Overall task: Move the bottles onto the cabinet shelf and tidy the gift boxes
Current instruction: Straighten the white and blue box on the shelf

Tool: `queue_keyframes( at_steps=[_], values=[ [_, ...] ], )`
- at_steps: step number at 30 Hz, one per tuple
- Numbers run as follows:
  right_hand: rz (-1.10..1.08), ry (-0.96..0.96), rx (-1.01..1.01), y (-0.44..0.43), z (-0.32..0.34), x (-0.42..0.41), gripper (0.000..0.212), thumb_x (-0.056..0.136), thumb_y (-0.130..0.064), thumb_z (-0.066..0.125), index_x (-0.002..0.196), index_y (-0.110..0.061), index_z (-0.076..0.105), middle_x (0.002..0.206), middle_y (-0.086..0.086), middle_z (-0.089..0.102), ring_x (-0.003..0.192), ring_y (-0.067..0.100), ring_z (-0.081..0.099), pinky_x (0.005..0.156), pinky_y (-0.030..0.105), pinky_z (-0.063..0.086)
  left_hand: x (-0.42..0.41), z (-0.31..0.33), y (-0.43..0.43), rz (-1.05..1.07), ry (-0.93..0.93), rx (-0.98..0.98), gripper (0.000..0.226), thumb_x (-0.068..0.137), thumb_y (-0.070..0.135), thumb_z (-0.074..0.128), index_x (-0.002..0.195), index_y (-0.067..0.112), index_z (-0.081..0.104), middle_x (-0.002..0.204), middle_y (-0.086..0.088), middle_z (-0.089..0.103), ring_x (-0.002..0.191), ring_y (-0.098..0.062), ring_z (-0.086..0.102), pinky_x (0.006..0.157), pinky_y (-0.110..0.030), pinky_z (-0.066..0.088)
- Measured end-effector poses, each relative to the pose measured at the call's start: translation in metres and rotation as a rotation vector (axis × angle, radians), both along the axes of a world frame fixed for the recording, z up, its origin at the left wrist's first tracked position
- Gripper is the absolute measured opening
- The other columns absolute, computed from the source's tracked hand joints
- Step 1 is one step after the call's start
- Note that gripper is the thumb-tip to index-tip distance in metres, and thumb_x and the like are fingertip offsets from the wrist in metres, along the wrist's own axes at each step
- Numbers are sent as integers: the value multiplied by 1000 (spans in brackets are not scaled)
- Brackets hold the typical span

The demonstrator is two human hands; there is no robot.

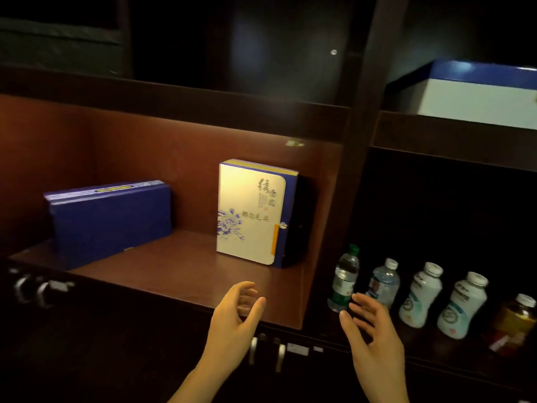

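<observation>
dark wooden cabinet (359, 146) with a lit shelf (180, 271): a blue gift box (110, 216) lies at its left, a cream gift box (250, 213) stands upright at its right. five bottles (420, 295) stand in a row in the darker compartment alongside. left hand (235, 312) and right hand (374, 335) hover before the shelf edge, fingers loosely spread, holding nothing.

The cabinet shelf (180, 274) looks like smooth reddish wood with a soft sheen, the blue gift box (110, 216) is matt and maybe cloth-covered (too blurry to call), the cream gift box (250, 210) is slick card, the green-capped bottle (344, 279) is clear plastic, and the door handles (280, 357) are shiny metal.
</observation>
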State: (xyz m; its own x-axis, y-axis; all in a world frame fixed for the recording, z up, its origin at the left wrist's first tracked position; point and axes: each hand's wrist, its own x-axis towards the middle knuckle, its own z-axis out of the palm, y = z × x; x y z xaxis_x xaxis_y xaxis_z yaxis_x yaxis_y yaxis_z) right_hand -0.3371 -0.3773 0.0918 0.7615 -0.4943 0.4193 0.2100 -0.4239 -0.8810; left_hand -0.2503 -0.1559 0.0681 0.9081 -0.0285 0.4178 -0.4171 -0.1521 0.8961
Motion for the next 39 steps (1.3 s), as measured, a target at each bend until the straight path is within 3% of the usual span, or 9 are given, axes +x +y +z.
queue_keyframes(
  at_steps=[10,20,24,28,32,39],
  values=[
    [224,22,-47,118,3,56,37,85,-26,75,113,-44,59,115,-15,66,106,2,63,91,31,49,5,1,132,255,53,42,22,92,38,64,112,41,58,101,13,68,99,4,61,77,-15,51],
    [174,71,-6,109,-12,136,37,85,-37,73,118,-44,57,121,-17,63,110,1,60,92,32,49,88,-11,140,254,111,46,33,92,42,62,124,37,55,113,16,63,104,14,54,79,-13,45],
    [117,99,0,88,-26,194,46,85,-33,74,127,-32,55,127,-8,60,114,14,59,93,36,48,152,-18,124,231,130,50,38,94,40,62,130,31,55,118,14,61,106,4,57,81,-12,43],
    [72,178,60,70,-39,260,61,84,-37,76,137,-31,46,138,-2,54,112,16,53,89,35,45,226,-22,110,192,173,36,46,95,39,60,138,27,51,131,9,57,116,-1,54,87,-12,40],
    [55,209,124,51,-50,321,74,81,-38,78,144,-29,39,147,3,47,125,25,51,94,35,43,293,-22,95,130,240,13,64,90,50,59,147,28,41,145,7,49,127,-6,49,101,-27,40],
    [8,257,148,29,-60,401,90,79,-46,78,152,-26,28,154,6,39,136,27,43,105,42,43,376,-27,68,76,317,25,89,77,67,56,153,28,30,159,2,34,141,-14,36,107,-30,30]
  ],
)
